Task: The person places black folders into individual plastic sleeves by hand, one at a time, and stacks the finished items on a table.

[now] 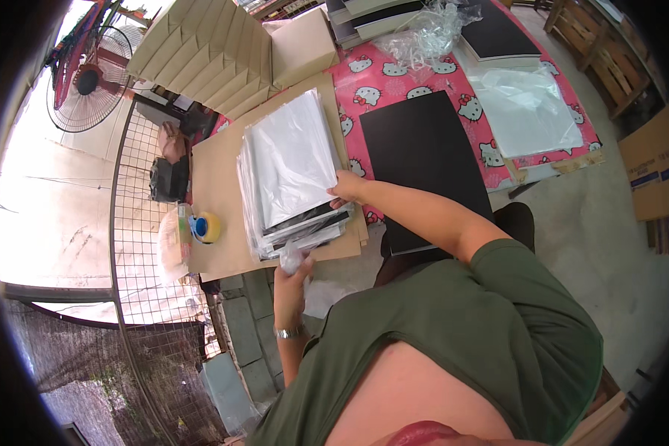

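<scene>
A stack of black sheets in clear plastic bags [293, 156] lies on brown paper in front of me. My right hand [347, 187] reaches across to the stack's right edge, thumb on top and fingers curled at the side, gripping the edge of the bagged sheets. At the stack's near edge my left hand [291, 288], with a metal watch on its wrist, is closed on a crumpled piece of clear plastic [293, 257]. A large black board stack [424, 149] lies just right of my right hand, partly under my forearm.
Brown paper-wrapped packages [208, 56] are piled at the back left. A tape roll [205, 227] sits at the left edge of the brown paper [219, 178]. On the pink patterned cloth [364, 70] are crumpled plastic [431, 37], clear bags [528, 111] and black boards [502, 33]. A fan [89, 80] stands far left.
</scene>
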Tool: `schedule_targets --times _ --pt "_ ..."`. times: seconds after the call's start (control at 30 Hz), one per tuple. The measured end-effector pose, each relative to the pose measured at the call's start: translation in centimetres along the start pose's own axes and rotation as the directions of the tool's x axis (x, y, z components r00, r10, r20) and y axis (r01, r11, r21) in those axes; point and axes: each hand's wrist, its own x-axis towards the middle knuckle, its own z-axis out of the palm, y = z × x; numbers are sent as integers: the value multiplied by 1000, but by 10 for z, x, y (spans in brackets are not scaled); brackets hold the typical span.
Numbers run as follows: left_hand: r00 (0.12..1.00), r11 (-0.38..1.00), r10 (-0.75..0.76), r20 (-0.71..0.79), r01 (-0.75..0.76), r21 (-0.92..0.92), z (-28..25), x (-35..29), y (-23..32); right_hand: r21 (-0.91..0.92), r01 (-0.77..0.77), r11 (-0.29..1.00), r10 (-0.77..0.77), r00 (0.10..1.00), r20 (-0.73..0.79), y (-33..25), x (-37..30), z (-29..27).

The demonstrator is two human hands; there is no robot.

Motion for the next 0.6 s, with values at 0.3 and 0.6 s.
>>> schedule_targets --times 0.3,0.6 --pt "941 854 297 162 -185 -486 118 56 54 -314 369 875 -359 929 90 -65 -180 -60" --pt "937 884 256 237 -128 -449 168 68 62 -236 448 862 -504 806 -311 -73 -209 -115"
